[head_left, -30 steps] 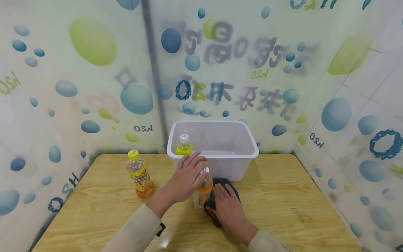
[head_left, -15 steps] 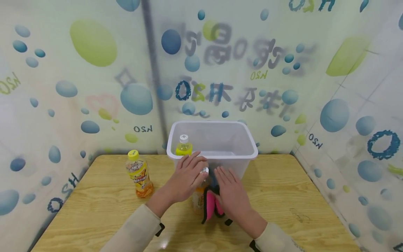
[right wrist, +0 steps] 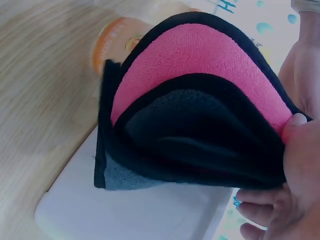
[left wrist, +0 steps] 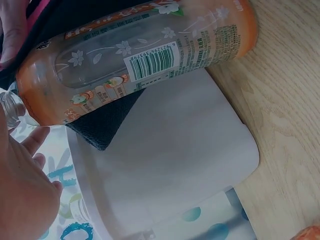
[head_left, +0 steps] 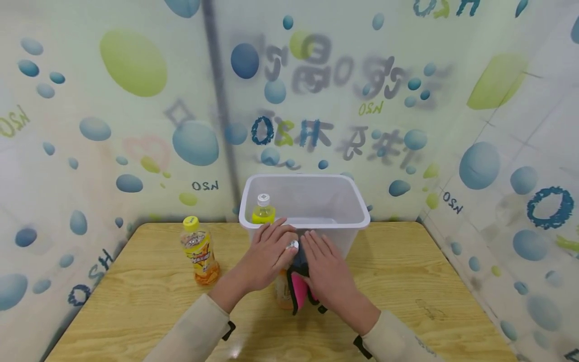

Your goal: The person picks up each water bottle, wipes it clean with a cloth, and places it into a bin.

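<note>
My left hand (head_left: 268, 256) grips a plastic drink bottle (left wrist: 150, 62) with an orange-tinted label by its neck, below the white cap. The bottle stands upright on the table, partly hidden by both hands in the head view. My right hand (head_left: 329, 271) holds a dark grey and pink cloth (right wrist: 195, 50) with black edging, its thumb on top and fingers beneath. The cloth is folded over and lies against the bottle's side. How far round the bottle it reaches is hidden.
Behind the hands stands a white plastic bin (head_left: 334, 226), with a yellow-labelled, white-capped bottle (head_left: 264, 212) in its left part. A yellow-capped bottle (head_left: 200, 254) with orange drink stands on the wooden table (head_left: 407, 291) at left. Patterned curtains surround the table.
My right hand has shifted upward along the bottle with the cloth, whose pink side has come into view. The left hand has stayed at the bottle's neck.
</note>
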Tool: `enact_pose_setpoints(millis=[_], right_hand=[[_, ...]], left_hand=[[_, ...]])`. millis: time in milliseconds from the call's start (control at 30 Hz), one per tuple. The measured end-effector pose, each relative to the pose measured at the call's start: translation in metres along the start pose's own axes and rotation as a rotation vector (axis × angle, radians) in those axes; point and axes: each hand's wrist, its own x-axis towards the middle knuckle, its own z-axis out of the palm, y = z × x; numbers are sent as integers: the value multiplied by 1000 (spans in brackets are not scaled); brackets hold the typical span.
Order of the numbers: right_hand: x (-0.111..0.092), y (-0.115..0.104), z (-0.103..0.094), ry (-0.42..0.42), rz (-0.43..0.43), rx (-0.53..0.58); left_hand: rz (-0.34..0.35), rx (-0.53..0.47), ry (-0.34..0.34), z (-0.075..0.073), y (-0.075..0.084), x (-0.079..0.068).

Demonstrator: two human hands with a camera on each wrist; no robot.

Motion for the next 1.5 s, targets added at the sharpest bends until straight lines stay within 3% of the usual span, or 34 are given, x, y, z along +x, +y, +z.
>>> enact_pose_setpoints(millis=[467, 933, 1233, 1500], right_hand=[[-9, 3, 14, -133, -8, 5], [-25, -17, 77, -384, -69, 92], [-29, -16, 86, -349, -81, 96], [-25, -9, 69, -285, -34, 171]], left_hand=[[1, -8, -2, -1, 0, -1], [-10, -13, -7, 0, 2, 1], [-12, -20, -6, 1, 3, 0], [-9, -23, 0, 0, 3, 0]])
